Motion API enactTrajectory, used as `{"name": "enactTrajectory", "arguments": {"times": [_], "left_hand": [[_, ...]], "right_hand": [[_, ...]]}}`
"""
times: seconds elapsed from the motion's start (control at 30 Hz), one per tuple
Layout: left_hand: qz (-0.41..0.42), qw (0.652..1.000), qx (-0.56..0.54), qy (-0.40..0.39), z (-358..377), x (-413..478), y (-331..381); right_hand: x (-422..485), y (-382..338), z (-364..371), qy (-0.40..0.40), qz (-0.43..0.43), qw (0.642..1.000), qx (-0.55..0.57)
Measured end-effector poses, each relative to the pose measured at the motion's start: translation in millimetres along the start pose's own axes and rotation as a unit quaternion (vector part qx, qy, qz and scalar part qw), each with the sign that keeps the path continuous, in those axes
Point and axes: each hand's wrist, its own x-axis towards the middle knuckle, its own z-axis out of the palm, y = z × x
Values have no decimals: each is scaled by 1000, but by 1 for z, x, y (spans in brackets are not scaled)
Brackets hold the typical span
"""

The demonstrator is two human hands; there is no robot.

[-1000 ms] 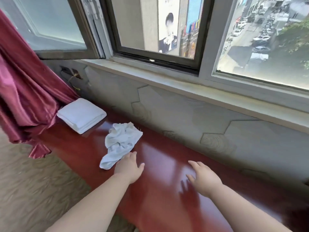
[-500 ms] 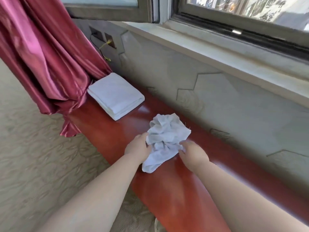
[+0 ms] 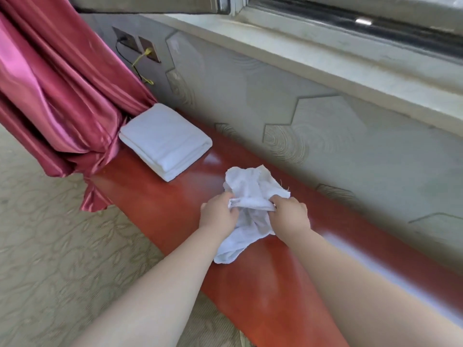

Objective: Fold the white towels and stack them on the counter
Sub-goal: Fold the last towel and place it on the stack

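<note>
Item 1. Counter (image 3: 263,284): a long ledge of glossy red-brown wood running along the wall below the window. It has pale patches of glare on its polish, the largest beside my right forearm.

Item 2. Crumpled towel (image 3: 250,186): white and unfolded, lying on the counter near mid-frame. It has loose threads at its far edge, and its near end trails toward the counter's front edge.

Item 3. My left hand (image 3: 219,214): the fingers are curled and pinch the left end of a bunched hem of the crumpled towel.

Item 4. My right hand (image 3: 290,211): the fingers are likewise curled, pinching the right end of the same hem, which runs between my two hands.

Item 5. Folded towel (image 3: 165,141): a neat white rectangle with layers showing at its edge. It lies flat at the counter's far left, apart from the crumpled towel, with its back corner against the curtain.

Item 6. Curtain (image 3: 57,96): shiny crimson fabric, gathered and hanging at the left, with its lower folds draped over the counter's end.

Item 7. Wall panel (image 3: 325,136): grey-beige, with hexagon outlines and swirled relief.

Item 8. Sockets (image 3: 136,43): two dark plates on the wall above the folded towel, with a black cable (image 3: 120,50) and a yellow cable (image 3: 140,63) hanging from them.

Item 9. Window sill (image 3: 325,58): a pale ledge, with a dark window frame (image 3: 350,18) above it.

Item 10. Carpet (image 3: 50,259): beige and patterned, on the floor left of the counter.
</note>
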Motion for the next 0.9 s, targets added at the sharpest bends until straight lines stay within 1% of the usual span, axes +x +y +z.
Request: {"name": "enactTrajectory", "arguments": {"times": [0.07, 0.1, 0.2, 0.27, 0.33, 0.43, 0.57, 0.7, 0.77, 0.9], "left_hand": [[34, 999, 15, 33, -12, -9, 14], [64, 996, 35, 53, -20, -13, 23], [167, 978, 56, 108, -47, -20, 60], [219, 969, 14, 114, -62, -22, 88], [242, 963, -51, 106, -76, -27, 117], [254, 953, -124, 104, -88, -37, 153], [260, 936, -196, 135, -94, -53, 197], [273, 928, -201, 155, -101, -78, 235], [259, 930, -204, 161, -104, -91, 248], [238, 943, -174, 158, -106, -111, 260]], "right_hand": [[-16, 12, -20, 33, 7, 999, 30], [-23, 19, -31, 47, 10, 997, 55], [-41, 42, -74, 70, 36, 981, 178], [-52, 57, -104, 61, 50, 971, 227], [-65, 71, -132, 45, 57, 962, 262], [-91, 95, -165, 26, 51, 953, 297], [-143, 126, -193, 15, 38, 951, 306], [-200, 161, -206, 10, 51, 958, 280], [-227, 181, -207, 33, 78, 957, 277], [-270, 219, -208, 94, 140, 946, 276]]}}
